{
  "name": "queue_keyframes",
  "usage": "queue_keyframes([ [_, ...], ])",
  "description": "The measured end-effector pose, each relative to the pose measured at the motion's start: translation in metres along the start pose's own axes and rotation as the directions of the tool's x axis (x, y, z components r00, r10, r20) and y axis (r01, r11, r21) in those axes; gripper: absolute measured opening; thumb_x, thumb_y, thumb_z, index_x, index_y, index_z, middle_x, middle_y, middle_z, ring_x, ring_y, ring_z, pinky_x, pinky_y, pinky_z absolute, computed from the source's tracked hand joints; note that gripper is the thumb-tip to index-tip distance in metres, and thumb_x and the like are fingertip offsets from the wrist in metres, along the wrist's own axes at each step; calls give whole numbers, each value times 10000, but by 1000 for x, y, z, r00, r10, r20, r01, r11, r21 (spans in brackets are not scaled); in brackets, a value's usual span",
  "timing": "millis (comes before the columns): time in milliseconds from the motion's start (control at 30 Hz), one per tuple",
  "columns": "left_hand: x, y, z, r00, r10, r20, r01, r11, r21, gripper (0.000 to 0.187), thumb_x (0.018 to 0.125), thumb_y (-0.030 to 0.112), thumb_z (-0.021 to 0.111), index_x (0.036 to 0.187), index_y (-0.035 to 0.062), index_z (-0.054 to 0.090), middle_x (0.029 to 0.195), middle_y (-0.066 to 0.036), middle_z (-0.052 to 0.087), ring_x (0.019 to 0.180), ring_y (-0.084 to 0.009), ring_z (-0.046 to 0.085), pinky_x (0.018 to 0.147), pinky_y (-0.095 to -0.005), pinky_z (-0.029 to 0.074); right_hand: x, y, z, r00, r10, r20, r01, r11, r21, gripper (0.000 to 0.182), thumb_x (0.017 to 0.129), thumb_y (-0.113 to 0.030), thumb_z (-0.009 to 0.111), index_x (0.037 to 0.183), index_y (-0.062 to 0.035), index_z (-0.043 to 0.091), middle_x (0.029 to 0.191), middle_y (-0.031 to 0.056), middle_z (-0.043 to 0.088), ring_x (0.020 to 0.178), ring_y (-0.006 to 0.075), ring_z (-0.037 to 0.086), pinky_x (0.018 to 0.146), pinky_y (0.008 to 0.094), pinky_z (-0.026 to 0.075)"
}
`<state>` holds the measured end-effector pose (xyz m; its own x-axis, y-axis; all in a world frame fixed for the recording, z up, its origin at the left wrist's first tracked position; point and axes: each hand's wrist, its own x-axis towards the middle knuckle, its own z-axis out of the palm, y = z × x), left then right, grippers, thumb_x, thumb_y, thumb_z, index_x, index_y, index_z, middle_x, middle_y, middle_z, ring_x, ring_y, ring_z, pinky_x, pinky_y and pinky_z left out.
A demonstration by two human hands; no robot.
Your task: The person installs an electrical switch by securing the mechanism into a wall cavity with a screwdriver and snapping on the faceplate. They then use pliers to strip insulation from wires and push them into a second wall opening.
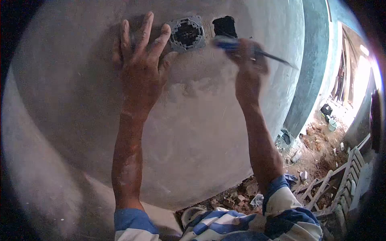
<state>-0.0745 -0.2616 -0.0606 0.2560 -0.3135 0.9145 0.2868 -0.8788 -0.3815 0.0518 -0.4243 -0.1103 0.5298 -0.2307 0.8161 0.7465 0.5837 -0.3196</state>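
A grey square socket mounting frame (186, 33) sits on the plastered wall over a dark opening. My left hand (140, 68) lies open against the wall just left of it, fingers spread upward, with the index fingertip and thumb close to its edge. My right hand (251, 58) is closed round a screwdriver (226, 43), blurred by motion. Its blue handle points left toward the frame and its thin dark shaft sticks out to the right. Behind the screwdriver, a second square black hole (224, 26) shows in the wall, right of the frame.
Rubble (237, 197) lies along the wall's foot. To the right, a wooden ladder-like rack (341, 184) leans low, and a pale bucket (332, 125) stands on the dirt floor beyond. A greenish wall edge (311, 60) runs down the right side.
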Motion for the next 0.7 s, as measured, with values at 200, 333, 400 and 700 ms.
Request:
queue_keyframes([
  [200, -2, -4, 9, 997, 28, -70, -32, 998, -62, 435, 917, 375, 592, 1325, 226, 566, 1502, -32, 376, 1406, -376, 250, 1129, -581, 176, -18, -23, -31, 986, 149, -73, -151, 988, -17, 357, 980, -320, 542, 1020, 33, 569, 976, 144, 635, 881, 233, 661, 796, 371, 577],
  [333, -7, 6, 3, 979, 12, -205, -76, 948, -308, 447, 944, 346, 556, 1334, 128, 549, 1422, -119, 471, 1342, -356, 382, 1126, -515, 249, -118, -18, -115, 917, 368, -152, -394, 895, -209, 389, 1018, -356, 403, 950, -9, 564, 813, 139, 624, 768, 239, 652, 641, 363, 533],
  [400, -12, 35, -6, 933, -41, -356, -289, 502, -815, 475, 986, 338, 485, 1325, 8, 524, 1382, -180, 499, 1291, -328, 461, 1094, -451, 348, -219, 16, -194, 899, 384, -210, -427, 670, -608, 321, 1005, -290, 421, 953, -5, 558, 769, 119, 605, 635, 175, 607, 543, 306, 498],
  [700, -179, 264, 8, 804, 252, 538, 593, -403, -697, 383, 963, 297, 483, 750, 8, 614, 1035, -190, 686, 929, -291, 673, 846, -428, 538, -338, -257, -303, 569, 153, -808, -822, 154, -549, 91, 919, -140, 601, 933, -57, 636, 790, 23, 603, 647, 114, 555, 568, 300, 473],
])
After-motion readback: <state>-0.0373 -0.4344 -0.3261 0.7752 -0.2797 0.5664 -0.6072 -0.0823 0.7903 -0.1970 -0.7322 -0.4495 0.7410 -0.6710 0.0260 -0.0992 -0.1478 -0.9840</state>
